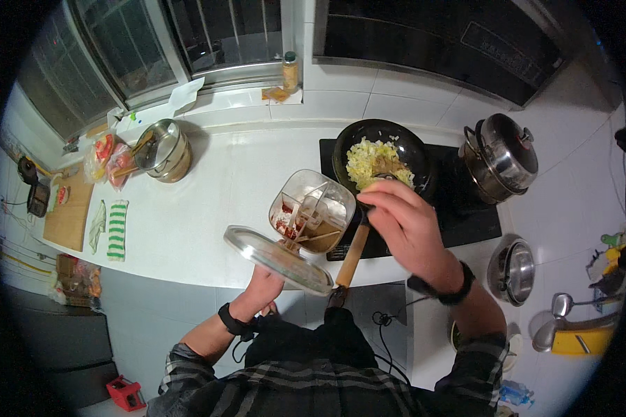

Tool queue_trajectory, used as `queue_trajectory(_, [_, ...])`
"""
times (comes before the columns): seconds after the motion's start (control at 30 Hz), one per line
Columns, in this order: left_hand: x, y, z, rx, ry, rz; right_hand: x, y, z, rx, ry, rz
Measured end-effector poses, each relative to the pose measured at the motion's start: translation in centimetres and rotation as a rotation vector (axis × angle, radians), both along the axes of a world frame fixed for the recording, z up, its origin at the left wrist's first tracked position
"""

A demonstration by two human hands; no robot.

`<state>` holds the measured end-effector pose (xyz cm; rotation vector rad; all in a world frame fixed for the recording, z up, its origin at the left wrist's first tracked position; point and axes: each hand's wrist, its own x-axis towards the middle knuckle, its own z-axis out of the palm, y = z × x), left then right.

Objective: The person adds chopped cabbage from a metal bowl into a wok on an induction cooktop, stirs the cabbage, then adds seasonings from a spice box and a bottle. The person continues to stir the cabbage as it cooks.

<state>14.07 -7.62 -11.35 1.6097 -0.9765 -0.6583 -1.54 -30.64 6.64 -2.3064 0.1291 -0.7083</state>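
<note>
My left hand (268,281) is at the counter's front edge, under the tilted round glass lid (279,260) and beside a clear compartmented seasoning box (348,200); the lid hides most of its fingers. Red and brown seasonings lie in the box. My right hand (409,224) is over the near rim of a black wok (414,151), its fingers pinched on a small utensil whose bowl is partly hidden. Chopped yellow-white vegetables (368,159) with a patch of brown powder lie in the wok. The wok's wooden handle (352,255) points towards me.
The wok sits on a black cooktop (472,229), with a lidded steel pot (493,161) at right. Steel bowls (519,271) stand further right. Left are another steel pot (172,161), bagged food (104,156), a striped cloth (117,229) and a wooden cutting board (73,219).
</note>
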Motion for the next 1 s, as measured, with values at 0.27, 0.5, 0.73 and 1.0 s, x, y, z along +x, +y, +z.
queue_trajectory(0.27, [4.6, 9.4, 0.1, -0.229, 0.225, -0.211, 4.4, 17.3, -0.5, -0.281, -0.048, -0.046])
queue_trajectory(0.5, [5.4, 16.9, 0.5, -0.144, 0.409, -0.341, 2.6, 20.2, -3.9, -0.157, -0.067, -0.441])
queue_trajectory(0.73, [-0.6, 20.0, -2.6, -0.106, 0.370, -0.429, -11.7, 27.9, -14.7, 0.178, 0.221, -0.573])
queue_trajectory(1.0, [-12.0, 21.9, -8.5, 0.142, 0.531, -0.544, -31.5, 32.0, -35.9, 0.271, 0.644, -1.195])
